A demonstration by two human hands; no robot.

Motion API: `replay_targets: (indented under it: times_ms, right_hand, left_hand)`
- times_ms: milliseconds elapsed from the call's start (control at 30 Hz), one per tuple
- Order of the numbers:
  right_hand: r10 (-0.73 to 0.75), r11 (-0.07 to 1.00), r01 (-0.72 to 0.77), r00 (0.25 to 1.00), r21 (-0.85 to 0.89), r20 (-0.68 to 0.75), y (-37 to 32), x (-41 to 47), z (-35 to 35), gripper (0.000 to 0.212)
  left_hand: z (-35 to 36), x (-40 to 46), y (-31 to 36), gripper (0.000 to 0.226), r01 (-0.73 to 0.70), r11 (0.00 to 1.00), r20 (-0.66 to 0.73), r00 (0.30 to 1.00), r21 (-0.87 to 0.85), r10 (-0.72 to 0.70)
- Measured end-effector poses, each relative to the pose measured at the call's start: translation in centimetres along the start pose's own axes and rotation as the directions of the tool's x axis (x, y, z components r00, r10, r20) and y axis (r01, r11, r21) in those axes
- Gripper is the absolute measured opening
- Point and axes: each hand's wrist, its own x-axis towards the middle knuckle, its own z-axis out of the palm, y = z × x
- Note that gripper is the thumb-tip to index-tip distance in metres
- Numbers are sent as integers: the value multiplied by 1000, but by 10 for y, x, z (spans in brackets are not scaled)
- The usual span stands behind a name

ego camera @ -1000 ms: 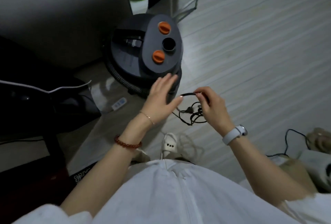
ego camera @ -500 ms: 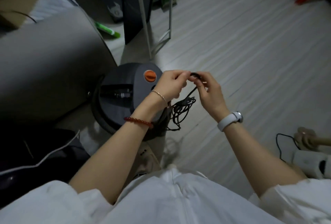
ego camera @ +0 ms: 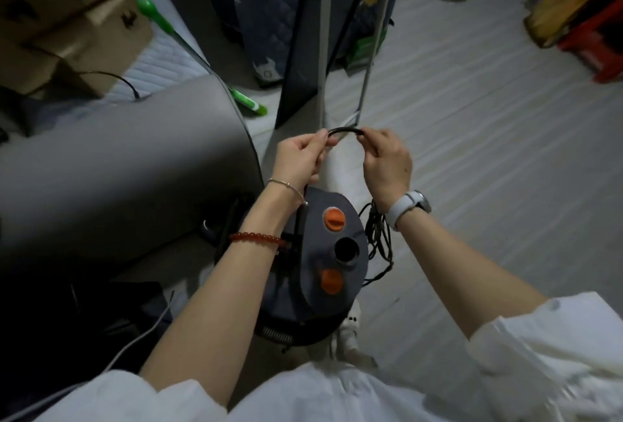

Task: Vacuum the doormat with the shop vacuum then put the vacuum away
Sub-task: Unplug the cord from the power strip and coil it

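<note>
Hands raised over the shop vacuum [ego camera: 323, 253], seen from the head camera. Left hand [ego camera: 300, 157] pinches one end of a short arc of black power cord [ego camera: 344, 131] between thumb and curled fingers; right hand [ego camera: 387, 160] pinches the other end in the same way, so that the cord bows upward between the two hands. Remaining cord hangs from under the right wrist in a loose bundle [ego camera: 379, 236] just beside the right edge of the vacuum. Vacuum stands on the pale floor [ego camera: 488, 151] directly below the forearms; its dark grey lid carries two orange knobs [ego camera: 334, 218] with a round black port [ego camera: 347, 249] between them, and a ribbed hose [ego camera: 274, 334] shows at its near rim. Left wrist bears a thin bangle and a red bead bracelet [ego camera: 258, 238]; right wrist bears a white watch [ego camera: 409, 207]. Grey curved furniture [ego camera: 118, 165] lies to the left of the vacuum, with cardboard boxes [ego camera: 67, 17] beyond it. White metal frame [ego camera: 325, 40] stands upright beyond the hands. Doormat cannot be identified in this view.
</note>
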Motion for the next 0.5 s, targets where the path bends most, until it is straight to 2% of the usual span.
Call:
replay_targets:
  times_ms: [100,167,267,367,433,500]
  right_hand:
    - [-156,985,157,988,-74,14,-29,30,20,20]
    - [-253,963,259,964,-77,74,-51,45,41,23]
    - [-261,964,267,935,9,238,-77,46,81,27]
    - [-272,959,276,852,59,446,-91,18,118,28]
    - [-326,943,305,783,130,529,-94,-12,139,29]
    - [-315,948,271,715,169,625,-96,-41,157,30]
  left_hand:
    - [-30,13,10,27,-4,998,-99,995,-63,-2]
    - [-52,18,12,27,2,992,-189,982,-129,-26]
    - [-93,17,7,29,45,957,-269,955,-287,-126]
    - [-135,0,-12,29,114,911,-256,939,-397,-229]
    - [-158,-21,-36,29,147,885,-279,915,-441,-291]
    - [-176,-43,-62,29,160,841,-315,878,-517,-361]
